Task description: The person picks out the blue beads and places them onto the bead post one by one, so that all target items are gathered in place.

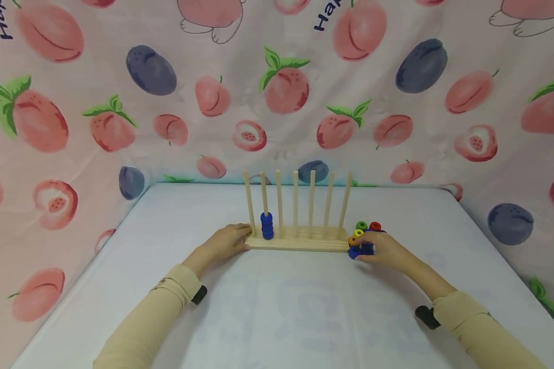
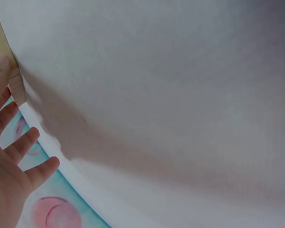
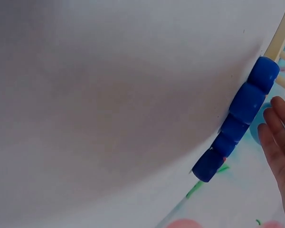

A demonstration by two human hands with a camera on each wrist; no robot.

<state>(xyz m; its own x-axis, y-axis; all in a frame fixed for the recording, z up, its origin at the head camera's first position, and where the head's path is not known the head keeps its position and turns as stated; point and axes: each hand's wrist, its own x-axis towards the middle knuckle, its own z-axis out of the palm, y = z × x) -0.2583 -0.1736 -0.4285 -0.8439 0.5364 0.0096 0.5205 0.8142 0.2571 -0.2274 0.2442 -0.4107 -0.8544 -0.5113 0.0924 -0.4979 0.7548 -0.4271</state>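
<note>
Wooden peg rack (image 1: 300,245) sits on white table (image 1: 304,318), toward the 12 o'clock side. Seven upright pegs in a row; second one from the 9 o'clock end carries blue stack (image 1: 267,226), low on the peg, down at the base. Other six pegs bare.

Left hand (image 1: 223,241) at rack's 9 o'clock end. Thumb at the front face, first fingers round behind the end: light hold on the base, gap only as wide as the wood. Remaining fingers spread loosely, per left wrist view.

Right hand (image 1: 388,248) at rack's 3 o'clock end, reaching over a loose bead cluster that lies just beside the base. Fingers extended, thumb and index clearly parted around the near beads; can't tell if fingertips touch one. In the cluster: green bead (image 1: 361,225) at 11, red bead (image 1: 375,226) at 1, yellow bead (image 1: 358,233) at 10, orange bead (image 1: 352,241) at 9, blue beads (image 1: 353,252) at 8 and beyond, some partly hidden by the hand. Right wrist view shows the blue ones lined up slantwise, 1 to 7 o'clock, fingers on their 3 o'clock side.

Beige sleeves (image 1: 147,323) on both arms. Fruit-print backdrop (image 1: 240,72) at 12 o'clock.
</note>
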